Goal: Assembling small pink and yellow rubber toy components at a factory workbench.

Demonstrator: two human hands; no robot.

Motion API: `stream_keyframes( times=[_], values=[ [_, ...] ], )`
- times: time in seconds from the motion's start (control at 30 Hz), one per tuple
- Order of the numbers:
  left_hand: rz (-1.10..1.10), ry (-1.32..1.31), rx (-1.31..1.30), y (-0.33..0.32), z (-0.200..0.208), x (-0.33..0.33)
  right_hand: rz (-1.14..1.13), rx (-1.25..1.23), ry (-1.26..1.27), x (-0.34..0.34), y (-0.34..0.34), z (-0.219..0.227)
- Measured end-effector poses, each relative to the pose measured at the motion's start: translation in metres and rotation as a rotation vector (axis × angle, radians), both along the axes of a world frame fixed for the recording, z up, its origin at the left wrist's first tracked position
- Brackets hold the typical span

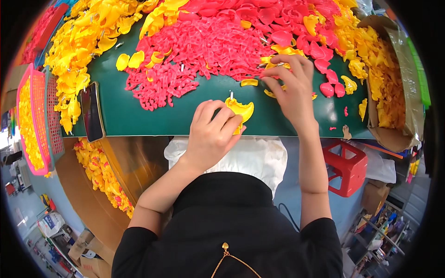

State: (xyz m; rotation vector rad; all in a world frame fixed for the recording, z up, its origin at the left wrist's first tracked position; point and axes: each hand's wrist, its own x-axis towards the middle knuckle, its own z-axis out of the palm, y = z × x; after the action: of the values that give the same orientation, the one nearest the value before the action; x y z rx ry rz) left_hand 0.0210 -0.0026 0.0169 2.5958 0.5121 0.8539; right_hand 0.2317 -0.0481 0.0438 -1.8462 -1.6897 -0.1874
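My left hand (211, 129) is closed on a curved yellow plastic piece (242, 109) at the table's near edge. A small silver metal pin (231, 95) stands up at the top of this piece. Farther right, my right hand (294, 85) reaches over a small cluster of yellow parts (283, 50) and silver pins. Its thumb and fingers are bent but look apart, with no object plainly between them. Just beside its thumb lies a short yellow strip (249, 82). A large heap of pink plastic pieces (204, 46) spreads beyond both hands.
Yellow parts are heaped at the left (74, 51), and more fill a cardboard box (374, 120) at the right. A phone (92, 113) lies at the table's left edge, near a pink basket (41, 116). A red stool (347, 169) stands below right.
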Motion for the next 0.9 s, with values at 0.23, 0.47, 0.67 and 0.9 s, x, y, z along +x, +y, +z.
stream_keyframes(
  times=[0.23,0.47,0.67,0.9],
  values=[
    [-0.031,-0.032,0.037,0.004,-0.007,0.001,0.148,-0.034,0.348,-0.043,-0.021,-0.021],
    [-0.046,-0.004,0.017,0.006,-0.007,0.001,0.127,-0.085,0.400,-0.043,-0.021,-0.028],
    [-0.072,0.052,0.049,0.008,0.001,-0.009,0.226,-0.219,0.293,-0.044,-0.041,-0.012],
    [0.053,0.178,0.250,0.002,0.011,-0.016,-0.130,0.063,0.242,0.024,-0.021,0.003]
  ],
)
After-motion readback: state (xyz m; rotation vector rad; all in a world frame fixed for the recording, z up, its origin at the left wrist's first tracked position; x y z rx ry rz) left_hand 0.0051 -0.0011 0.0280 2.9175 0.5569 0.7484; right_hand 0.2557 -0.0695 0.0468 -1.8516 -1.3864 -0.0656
